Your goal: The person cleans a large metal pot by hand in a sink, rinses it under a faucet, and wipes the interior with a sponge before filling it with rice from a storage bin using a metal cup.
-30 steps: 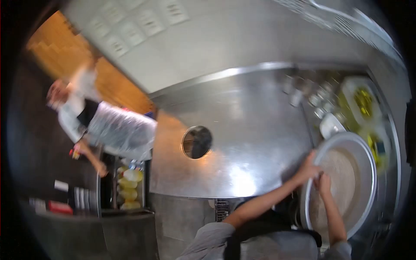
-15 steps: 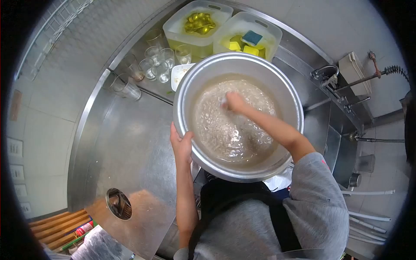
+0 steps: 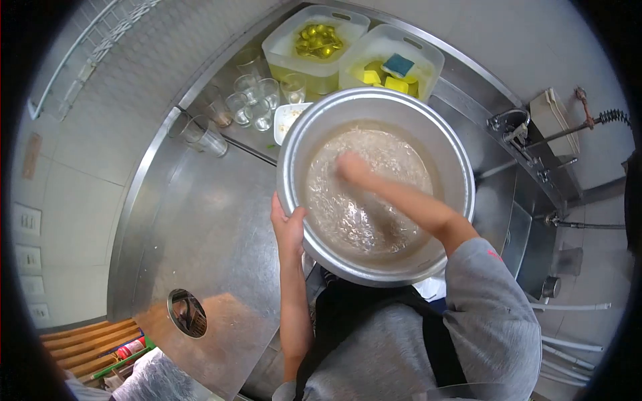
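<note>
A large round metal pot (image 3: 461, 160), tipped a little toward me, holds cloudy water with pale grains that look like rice (image 3: 361, 150). My left hand (image 3: 289, 226) grips the pot's left rim, thumb on top and fingers around the outer wall. Inside the pot, my right hand (image 3: 352, 168) is at the surface of the wet grains, left of the middle. Motion smears its fingers, so their pose and anything in them cannot be made out.
Behind the pot stand two plastic tubs, one with yellow-looking cutlery (image 3: 317, 41), one with sponges (image 3: 398, 65). Several drinking glasses (image 3: 261, 113) and a white dish (image 3: 287, 120) are at its left. A round hole (image 3: 186, 313) opens in the steel counter; a faucet (image 3: 511, 120) is at right.
My right hand has shifted slightly left and down within the pot, stirring the water and grains. My left hand keeps its hold on the rim. The whole view has shifted slightly.
</note>
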{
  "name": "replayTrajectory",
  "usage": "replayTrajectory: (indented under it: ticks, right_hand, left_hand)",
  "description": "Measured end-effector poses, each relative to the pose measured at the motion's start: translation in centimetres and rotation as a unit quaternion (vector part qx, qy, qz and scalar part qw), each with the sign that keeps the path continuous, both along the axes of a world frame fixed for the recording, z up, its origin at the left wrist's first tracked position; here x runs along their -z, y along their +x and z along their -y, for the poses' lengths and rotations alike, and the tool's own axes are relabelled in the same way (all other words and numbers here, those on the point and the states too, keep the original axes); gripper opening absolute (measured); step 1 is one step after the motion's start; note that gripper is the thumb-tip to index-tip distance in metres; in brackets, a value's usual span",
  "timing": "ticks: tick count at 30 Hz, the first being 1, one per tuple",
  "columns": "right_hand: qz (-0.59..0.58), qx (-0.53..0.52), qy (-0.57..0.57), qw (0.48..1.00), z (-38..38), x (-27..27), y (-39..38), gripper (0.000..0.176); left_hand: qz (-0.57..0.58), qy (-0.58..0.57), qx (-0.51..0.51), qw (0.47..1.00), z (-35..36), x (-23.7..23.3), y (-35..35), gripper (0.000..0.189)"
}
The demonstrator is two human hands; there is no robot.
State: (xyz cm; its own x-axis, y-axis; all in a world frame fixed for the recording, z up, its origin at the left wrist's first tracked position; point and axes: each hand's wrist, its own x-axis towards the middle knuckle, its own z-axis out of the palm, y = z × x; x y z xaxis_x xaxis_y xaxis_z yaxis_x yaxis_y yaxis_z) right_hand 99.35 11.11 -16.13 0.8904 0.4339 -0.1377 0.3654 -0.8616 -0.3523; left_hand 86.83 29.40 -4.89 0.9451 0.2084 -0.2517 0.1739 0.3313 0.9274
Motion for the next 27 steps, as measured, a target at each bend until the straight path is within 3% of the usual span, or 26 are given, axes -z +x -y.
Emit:
replayTrajectory:
  ticks: [1, 3, 6, 7, 8, 10, 12, 14, 15, 16, 17, 18, 19, 21, 22, 23, 24, 25, 26, 27]
  right_hand:
    - [0.031, -0.068, 0.026, 0.997, -1.4, 1.7, -2.1, 0.024]
    - [-0.038, -0.116, 0.009, 0.993, -2.0, -2.4, -8.1, 0.026]
    - [0.023, 0.052, 0.066, 0.996, 2.5, -2.2, -6.8, 0.028]
    - [-0.09, 0.107, 0.043, 0.989, 3.8, -4.8, -3.8, 0.031]
    - [-0.025, 0.135, -0.025, 0.99, 6.0, -2.1, -0.5, 0.032]
    - [0.025, 0.153, -0.001, 0.988, 6.3, -1.4, 3.8, 0.03]
    - [0.093, 0.105, 0.02, 0.99, 3.4, 0.6, 6.2, 0.023]
    - [0.024, 0.091, 0.014, 0.995, -2.1, -3.0, 3.2, 0.017]
    - [-0.001, -0.015, -0.015, 1.0, -4.5, -0.1, 3.1, 0.012]
    - [0.066, -0.065, 0.038, 0.995, -5.5, -1.8, -1.4, 0.009]
    - [-0.024, -0.107, -0.009, 0.994, -6.3, -2.5, -4.9, 0.011]
    - [-0.03, -0.178, -0.071, 0.981, -5.8, -3.8, -8.2, 0.011]
    - [-0.018, -0.243, 0.024, 0.97, -3.4, -2.5, -11.3, 0.012]
    - [-0.053, -0.274, 0.054, 0.959, 3.1, -2.8, -15.4, 0.012]
    - [-0.19, -0.215, -0.085, 0.954, 6.1, -2.3, -15.5, 0.014]
    - [-0.251, -0.177, -0.179, 0.935, 8.5, -5.5, -14.5, 0.019]
    - [-0.303, -0.102, -0.208, 0.924, 12.6, -3.4, -12.6, 0.021]
    - [-0.153, -0.188, -0.237, 0.941, 16.2, -3.8, -10.2, 0.017]
    - [-0.199, 0.002, -0.177, 0.964, 20.2, 1.8, -6.6, 0.016]
    - [-0.21, 0.159, -0.11, 0.958, 18.8, -2.9, -4.3, 0.013]
  left_hand:
    - [0.002, -0.011, 0.0, 1.0, -0.1, 0.3, 0.1, 0.055]
    - [0.005, -0.006, -0.007, 1.0, -0.1, 0.5, 0.1, 0.054]
    - [0.005, 0.009, -0.008, 1.0, 0.0, 0.3, 0.2, 0.054]
    - [0.005, 0.017, -0.006, 1.0, 0.0, 0.0, 0.1, 0.054]
    - [-0.001, 0.016, -0.005, 1.0, 0.0, -0.2, 0.0, 0.053]
    - [-0.012, 0.008, -0.004, 1.0, 0.1, -0.4, -0.1, 0.053]
    - [-0.01, 0.018, -0.002, 1.0, 0.1, -0.3, 0.1, 0.051]
    - [-0.003, 0.011, -0.003, 1.0, 0.1, 0.0, 0.1, 0.049]
    - [-0.01, 0.034, -0.001, 0.999, 0.0, -0.1, 0.1, 0.047]
    - [-0.01, 0.032, -0.001, 0.999, 0.1, -0.1, 0.0, 0.047]
    - [-0.008, 0.03, -0.004, 1.0, 0.2, -0.2, 0.0, 0.047]
    - [-0.007, 0.027, -0.007, 1.0, 0.1, -0.2, 0.1, 0.046]
    - [-0.004, 0.022, -0.005, 1.0, 0.1, -0.2, 0.0, 0.047]
    - [0.004, 0.013, 0.001, 1.0, 0.0, -0.1, 0.1, 0.048]
    - [0.002, 0.012, -0.001, 1.0, 0.1, 0.0, 0.1, 0.048]
    - [0.001, 0.011, -0.003, 1.0, 0.1, 0.0, 0.1, 0.049]
    - [0.002, 0.011, -0.006, 1.0, 0.1, 0.1, 0.2, 0.05]
    - [-0.001, 0.008, -0.005, 1.0, 0.1, 0.2, 0.2, 0.051]
    - [-0.003, 0.007, -0.004, 1.0, 0.1, 0.3, 0.2, 0.052]
    - [-0.006, 0.007, -0.002, 1.0, 0.0, 0.3, 0.1, 0.053]
